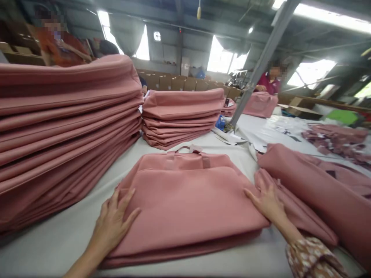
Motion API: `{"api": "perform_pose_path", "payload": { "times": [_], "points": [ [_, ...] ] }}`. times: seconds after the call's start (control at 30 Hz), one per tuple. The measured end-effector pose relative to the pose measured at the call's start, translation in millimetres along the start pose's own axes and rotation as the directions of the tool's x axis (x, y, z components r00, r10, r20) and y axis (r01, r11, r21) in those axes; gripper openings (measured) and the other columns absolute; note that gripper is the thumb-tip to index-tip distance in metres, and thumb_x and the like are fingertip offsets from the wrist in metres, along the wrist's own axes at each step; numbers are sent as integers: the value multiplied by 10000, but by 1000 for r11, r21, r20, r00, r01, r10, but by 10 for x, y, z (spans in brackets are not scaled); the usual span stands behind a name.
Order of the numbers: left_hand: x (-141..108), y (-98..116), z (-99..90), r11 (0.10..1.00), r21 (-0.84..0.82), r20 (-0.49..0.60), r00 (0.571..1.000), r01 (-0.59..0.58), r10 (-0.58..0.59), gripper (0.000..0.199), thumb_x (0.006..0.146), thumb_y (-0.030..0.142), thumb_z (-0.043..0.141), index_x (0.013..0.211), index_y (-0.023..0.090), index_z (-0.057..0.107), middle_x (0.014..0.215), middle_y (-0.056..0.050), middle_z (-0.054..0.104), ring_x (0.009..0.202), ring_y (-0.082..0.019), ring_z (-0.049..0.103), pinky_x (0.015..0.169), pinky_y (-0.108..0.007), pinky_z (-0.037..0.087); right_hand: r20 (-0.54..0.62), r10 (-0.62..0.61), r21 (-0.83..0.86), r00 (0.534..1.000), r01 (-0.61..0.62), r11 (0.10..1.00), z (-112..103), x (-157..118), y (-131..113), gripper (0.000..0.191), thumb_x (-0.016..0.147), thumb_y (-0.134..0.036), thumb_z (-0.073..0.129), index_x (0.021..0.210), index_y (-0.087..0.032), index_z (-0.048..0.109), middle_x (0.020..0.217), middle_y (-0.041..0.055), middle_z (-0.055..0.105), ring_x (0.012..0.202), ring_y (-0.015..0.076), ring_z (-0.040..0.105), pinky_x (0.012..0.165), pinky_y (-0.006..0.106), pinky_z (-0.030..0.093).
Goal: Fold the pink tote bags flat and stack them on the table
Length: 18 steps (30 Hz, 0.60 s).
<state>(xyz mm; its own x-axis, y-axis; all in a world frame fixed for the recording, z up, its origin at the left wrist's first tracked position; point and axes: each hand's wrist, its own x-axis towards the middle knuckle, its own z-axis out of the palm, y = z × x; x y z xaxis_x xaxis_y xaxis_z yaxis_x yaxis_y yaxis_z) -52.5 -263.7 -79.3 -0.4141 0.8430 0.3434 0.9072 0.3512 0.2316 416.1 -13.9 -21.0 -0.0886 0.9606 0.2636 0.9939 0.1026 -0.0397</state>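
Note:
A pink bag [185, 200] lies flat on the white-covered table in front of me, its handles [188, 150] at the far side. On its left edge rests my left hand [114, 216], fingers spread over the fabric. My right hand [268, 200] lies on the bag's right side with its fingers apart, the outer ones reaching toward another pink bag [298, 208] alongside. Neither hand is wrapped round anything. Beneath the front edge of the bag a second pink layer shows; whether it is the same bag, I cannot tell.
A tall stack of pink bags [69, 127] rises on the left, with a lower stack [182, 112] behind. More pink bags [324, 185] lie at the right. A grey post [261, 58] stands beyond the table. Two people [62, 44] work farther back, near cardboard boxes [176, 83].

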Motion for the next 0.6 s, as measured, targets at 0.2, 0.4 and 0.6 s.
{"api": "perform_pose_path", "payload": {
  "times": [0.2, 0.4, 0.6],
  "points": [
    [-2, -39, -14, 998, -16, -2, 998, -66, 66, 645, 936, 548, 422, 1514, 289, 298, 1597, -123, 192, 1359, -391, 369, 1051, -576, 422, 90, -146, 184, 985, 127, 975, 338, -273, 419, 614, 980, -454, 273, 1467, -89, 358, 1230, 197, 636, 1024, 331, 661, 867, 450, 528],
    [-87, 28, -117, 986, 111, 62, 991, -121, 115, 574, 953, 417, 437, 1503, 291, 331, 1614, -131, 178, 1435, -399, 262, 1081, -626, 353, -127, -326, 75, 937, 336, 939, 320, -793, 654, 527, 974, -339, 324, 1451, -133, 415, 1122, 189, 680, 902, 330, 682, 810, 459, 550],
    [-80, 581, -298, 841, 51, 437, 769, -538, 466, 628, 873, 476, 609, 1444, 482, 348, 1559, -102, 340, 1408, -457, 296, 1059, -731, 260, -257, -515, 11, 818, 535, 845, -128, -570, 341, 494, 946, -145, 308, 1423, -108, 434, 1386, 231, 508, 1269, 370, 494, 1030, 590, 385]
  ]
}}
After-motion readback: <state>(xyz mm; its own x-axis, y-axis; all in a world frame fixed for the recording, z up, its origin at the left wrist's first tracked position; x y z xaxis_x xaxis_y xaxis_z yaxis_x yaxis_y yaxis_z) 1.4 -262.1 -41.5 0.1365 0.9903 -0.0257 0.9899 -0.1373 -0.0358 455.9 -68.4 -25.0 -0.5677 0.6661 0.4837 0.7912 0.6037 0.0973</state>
